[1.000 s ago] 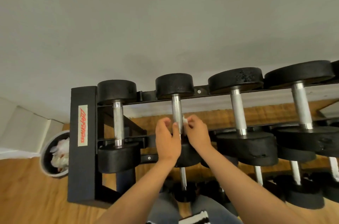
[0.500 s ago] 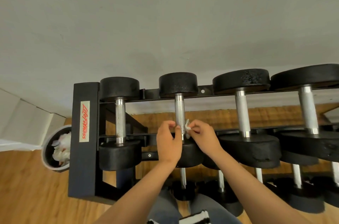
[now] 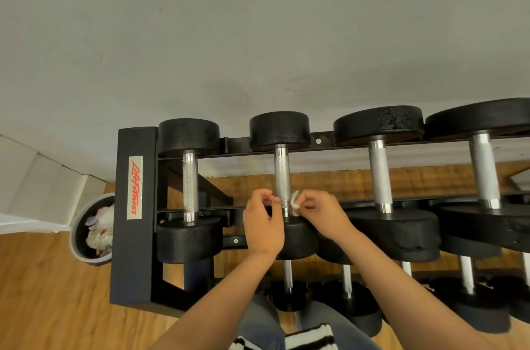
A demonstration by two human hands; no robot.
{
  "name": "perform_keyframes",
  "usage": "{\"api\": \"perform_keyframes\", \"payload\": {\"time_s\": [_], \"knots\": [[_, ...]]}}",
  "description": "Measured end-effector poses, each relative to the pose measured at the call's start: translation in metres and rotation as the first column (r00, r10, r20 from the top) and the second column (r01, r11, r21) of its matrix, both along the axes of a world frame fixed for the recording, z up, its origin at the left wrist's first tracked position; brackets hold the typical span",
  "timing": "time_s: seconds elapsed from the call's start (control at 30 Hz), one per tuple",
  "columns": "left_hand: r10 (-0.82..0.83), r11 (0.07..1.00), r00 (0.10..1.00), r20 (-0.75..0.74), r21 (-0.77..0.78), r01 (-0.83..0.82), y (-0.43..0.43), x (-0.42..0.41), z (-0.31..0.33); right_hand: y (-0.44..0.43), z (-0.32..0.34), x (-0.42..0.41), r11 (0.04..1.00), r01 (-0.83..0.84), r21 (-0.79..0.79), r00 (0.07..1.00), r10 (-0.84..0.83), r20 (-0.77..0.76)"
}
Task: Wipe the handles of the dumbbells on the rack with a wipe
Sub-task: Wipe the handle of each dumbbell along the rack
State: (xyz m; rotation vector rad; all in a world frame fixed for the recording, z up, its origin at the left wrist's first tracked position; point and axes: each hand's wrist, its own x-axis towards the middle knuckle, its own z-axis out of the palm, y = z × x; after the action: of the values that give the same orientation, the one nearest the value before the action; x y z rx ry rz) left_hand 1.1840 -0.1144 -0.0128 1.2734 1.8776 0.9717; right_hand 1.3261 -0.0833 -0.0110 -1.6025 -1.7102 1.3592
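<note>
Grey wall (image 3: 258,34) behind, black rack (image 3: 134,235) w/ dumbbells (image 3: 378,123). Both hands at 2nd handle (image 3: 282,175), low end: right hand (image 3: 321,213) pinches wipe (image 3: 294,203) — thin, limp, light. Left hand (image 3: 262,226) curled at handle's other side, grip on wipe unclear. Handle stiff, knurled, prob. snags. Lower head (image 3: 299,240) just below hands — free run upward.

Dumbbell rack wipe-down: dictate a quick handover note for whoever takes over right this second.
Right hand: pinches the white wipe against the lower end of the handle of the second dumbbell from the left, top row of the rack.
Left hand: fingers curled at that handle's other side; whether they hold the wipe is hidden.
Done: cannot tell which handles are already clean.
Left: finish this handle, then probably the others on both rows.
The bin beside the rack holds crumpled white material.
</note>
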Motion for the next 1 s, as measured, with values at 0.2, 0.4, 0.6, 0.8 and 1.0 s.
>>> {"api": "perform_keyframes", "payload": {"time_s": [0.2, 0.4, 0.6, 0.8, 1.0], "knots": [[-0.001, 1.000, 1.000, 0.012, -0.015, 0.001, -0.001, 0.001, 0.003, 0.007, 0.005, -0.011, 0.992, 0.091, 0.091, 0.996, -0.089, -0.023], [0.008, 1.000, 1.000, 0.005, -0.027, -0.008, -0.001, 0.001, 0.001, 0.002, 0.001, -0.001, 0.998, -0.062, 0.026, 0.998, 0.061, 0.015], [0.020, 1.000, 1.000, 0.005, -0.022, -0.020, -0.002, 0.001, 0.001, 0.011, 0.008, -0.012, 0.976, -0.117, 0.181, 0.971, 0.074, 0.227], [0.018, 1.000, 1.000, 0.011, -0.012, -0.018, -0.001, 0.000, -0.001, 0.005, 0.009, -0.009, 0.964, -0.246, 0.099, 0.933, 0.208, 0.294], [0.026, 0.999, 0.999, 0.026, -0.023, -0.026, -0.002, 0.000, -0.001, 0.018, 0.015, -0.019, 0.985, -0.051, 0.165, 0.974, 0.012, 0.224]]}}
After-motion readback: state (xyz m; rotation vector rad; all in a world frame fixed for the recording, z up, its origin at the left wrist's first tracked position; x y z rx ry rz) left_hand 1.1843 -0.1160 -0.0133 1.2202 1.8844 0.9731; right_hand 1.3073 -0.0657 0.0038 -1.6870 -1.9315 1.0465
